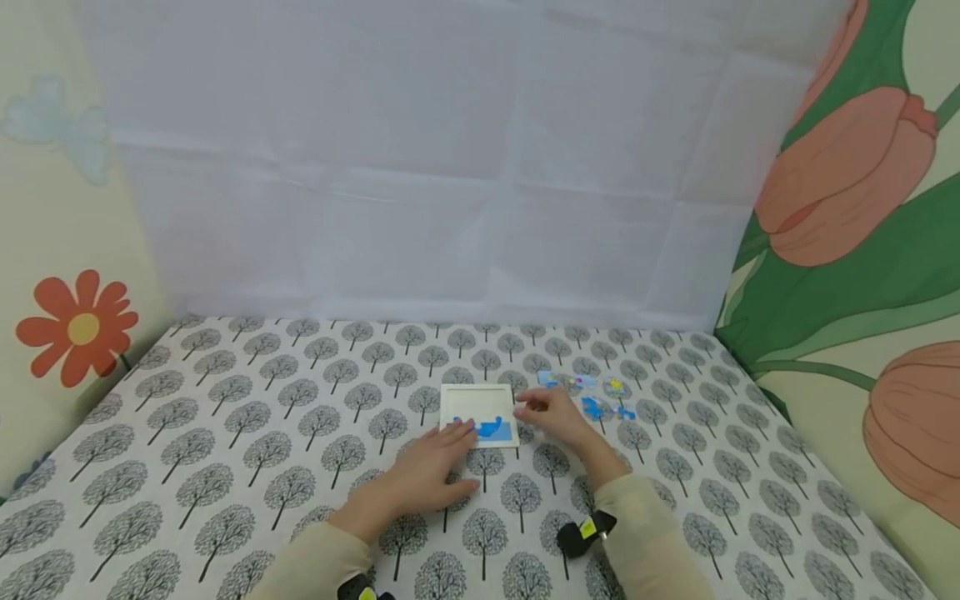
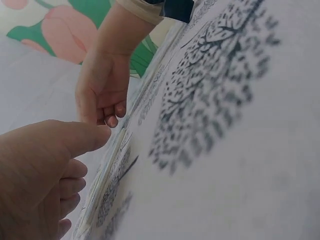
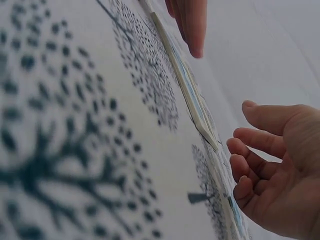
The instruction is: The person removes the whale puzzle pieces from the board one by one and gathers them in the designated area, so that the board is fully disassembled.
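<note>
A shallow cream puzzle tray (image 1: 480, 403) lies flat on the table, with blue puzzle pieces (image 1: 495, 429) along its near side. My left hand (image 1: 431, 473) reaches over the tray's near left corner, fingers extended and thumb spread away; it covers part of the blue pieces. Beside the tray's right edge is my right hand (image 1: 558, 417). In the right wrist view that right hand (image 3: 285, 170) has loosely bent fingers, its thumb apart from the index finger, and nothing shows between them. The tray's edge (image 3: 182, 82) appears side-on there.
Several loose puzzle pieces (image 1: 592, 407) lie right of the tray, blue with some yellow and pink. A tree-print cloth (image 1: 262, 450) covers the table. Behind it hangs a white sheet (image 1: 420, 208), and a wall with painted tulips (image 1: 847, 179) stands on the right.
</note>
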Motion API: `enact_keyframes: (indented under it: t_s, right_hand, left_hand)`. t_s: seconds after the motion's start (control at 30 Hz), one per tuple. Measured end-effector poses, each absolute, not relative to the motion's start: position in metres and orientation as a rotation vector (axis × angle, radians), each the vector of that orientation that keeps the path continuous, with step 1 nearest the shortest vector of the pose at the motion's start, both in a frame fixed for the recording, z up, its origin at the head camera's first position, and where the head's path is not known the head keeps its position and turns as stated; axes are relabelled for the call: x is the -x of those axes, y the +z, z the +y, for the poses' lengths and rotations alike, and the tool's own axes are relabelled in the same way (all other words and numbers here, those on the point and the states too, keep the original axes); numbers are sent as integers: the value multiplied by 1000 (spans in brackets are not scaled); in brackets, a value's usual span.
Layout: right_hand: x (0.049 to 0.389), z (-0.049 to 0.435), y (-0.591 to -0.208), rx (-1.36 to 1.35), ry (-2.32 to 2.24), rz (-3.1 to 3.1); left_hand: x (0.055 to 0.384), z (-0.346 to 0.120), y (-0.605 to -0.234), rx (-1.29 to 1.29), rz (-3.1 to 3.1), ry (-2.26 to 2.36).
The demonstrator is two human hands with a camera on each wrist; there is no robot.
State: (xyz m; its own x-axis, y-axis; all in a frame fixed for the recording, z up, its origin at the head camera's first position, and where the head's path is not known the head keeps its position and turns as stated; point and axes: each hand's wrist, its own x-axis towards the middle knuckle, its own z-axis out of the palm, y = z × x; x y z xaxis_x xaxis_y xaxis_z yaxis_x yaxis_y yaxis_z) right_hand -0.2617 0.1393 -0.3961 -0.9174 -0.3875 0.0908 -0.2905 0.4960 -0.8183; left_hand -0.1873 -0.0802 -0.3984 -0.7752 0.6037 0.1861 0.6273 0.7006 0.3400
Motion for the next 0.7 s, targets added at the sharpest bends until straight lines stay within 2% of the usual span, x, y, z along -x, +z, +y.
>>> enact_keyframes:
  t_s: [0.7]
  right_hand:
    - [255,124,-409,680,-1200,2760]
  left_hand:
    - [192,-75,-409,1089,-2875,-545]
